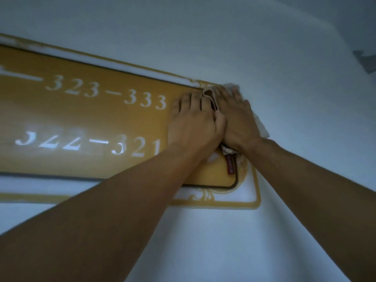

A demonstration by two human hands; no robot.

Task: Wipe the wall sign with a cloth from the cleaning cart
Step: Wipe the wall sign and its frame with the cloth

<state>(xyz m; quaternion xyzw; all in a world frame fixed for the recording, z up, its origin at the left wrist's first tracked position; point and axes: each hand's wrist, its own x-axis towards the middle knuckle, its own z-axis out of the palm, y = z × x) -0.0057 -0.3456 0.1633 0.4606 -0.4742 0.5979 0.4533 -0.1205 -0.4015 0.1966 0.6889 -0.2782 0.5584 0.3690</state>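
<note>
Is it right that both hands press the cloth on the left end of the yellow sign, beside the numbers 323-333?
Not quite: the head view shows the left hand and right hand pressing the cloth at the right end of the yellow sign, not the left. The numbers 323-333 are indeed beside them.

This looks like a corridor in a hotel or similar lodging building, since a gold wall sign [85,123] with an ornate scrolled border, fixed to a plain white wall [203,37], lists room ranges "323–333" and, partly glared, "322–321".
</note>
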